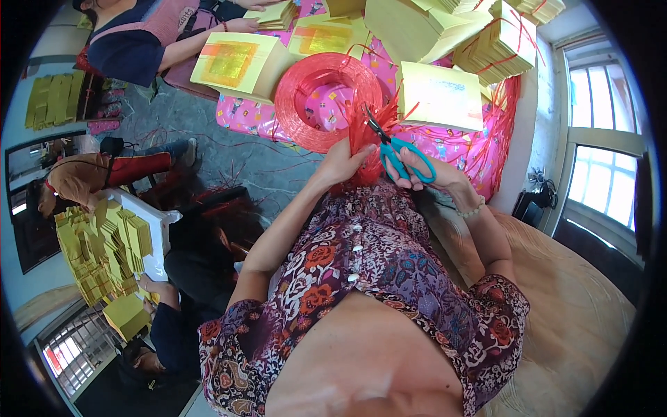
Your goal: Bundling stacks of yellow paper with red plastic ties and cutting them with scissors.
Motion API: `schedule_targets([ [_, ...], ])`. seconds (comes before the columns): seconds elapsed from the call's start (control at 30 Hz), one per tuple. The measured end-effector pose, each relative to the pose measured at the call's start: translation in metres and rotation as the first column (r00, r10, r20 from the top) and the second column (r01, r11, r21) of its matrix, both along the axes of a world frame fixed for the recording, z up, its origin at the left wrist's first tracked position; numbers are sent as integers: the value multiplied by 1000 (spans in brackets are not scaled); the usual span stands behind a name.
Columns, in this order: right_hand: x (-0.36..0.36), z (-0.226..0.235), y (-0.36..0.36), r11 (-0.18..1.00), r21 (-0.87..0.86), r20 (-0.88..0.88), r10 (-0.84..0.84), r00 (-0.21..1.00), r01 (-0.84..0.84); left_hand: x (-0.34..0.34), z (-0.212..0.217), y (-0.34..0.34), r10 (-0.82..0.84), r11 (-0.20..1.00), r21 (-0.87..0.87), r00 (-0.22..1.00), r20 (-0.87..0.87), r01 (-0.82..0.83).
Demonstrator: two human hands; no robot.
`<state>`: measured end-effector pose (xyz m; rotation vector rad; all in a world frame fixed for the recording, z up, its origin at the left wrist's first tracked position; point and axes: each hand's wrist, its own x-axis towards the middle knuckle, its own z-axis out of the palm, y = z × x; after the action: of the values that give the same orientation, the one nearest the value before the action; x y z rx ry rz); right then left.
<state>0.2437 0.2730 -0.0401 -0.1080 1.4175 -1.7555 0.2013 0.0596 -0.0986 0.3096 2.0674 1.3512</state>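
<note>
At centre frame the left hand [342,161] is clenched around a bunch of red strings [365,142], holding them taut so the teal scissors [396,149], gripped through the loops by the right hand [431,174], can cut beside the red coil [326,101].

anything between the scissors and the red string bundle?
Nothing visible. The right hand holds the teal scissors with the blades already in the red string bundle, which the left hand grips just beside them.
</note>
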Motion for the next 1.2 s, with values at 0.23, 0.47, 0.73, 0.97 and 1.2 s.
schedule_targets([
  [0.23,3,-1,-1,998,-8,37,-56,998,56,1,-5,0,-8,1000,-6,999,-47,8],
  [0.47,4,1,3,993,-90,34,-73,997,76,-1,2,-1,40,998,42,996,80,-44],
  [0.73,2,3,3,986,134,5,96,995,-96,-1,5,1,61,984,157,987,150,-85],
  [0.97,-2,7,-1,991,133,25,4,1000,-8,2,-6,0,32,996,76,997,64,-37],
  [1.2,-2,8,-7,990,36,5,-138,990,138,2,-7,0,-12,999,30,1000,-12,12],
])
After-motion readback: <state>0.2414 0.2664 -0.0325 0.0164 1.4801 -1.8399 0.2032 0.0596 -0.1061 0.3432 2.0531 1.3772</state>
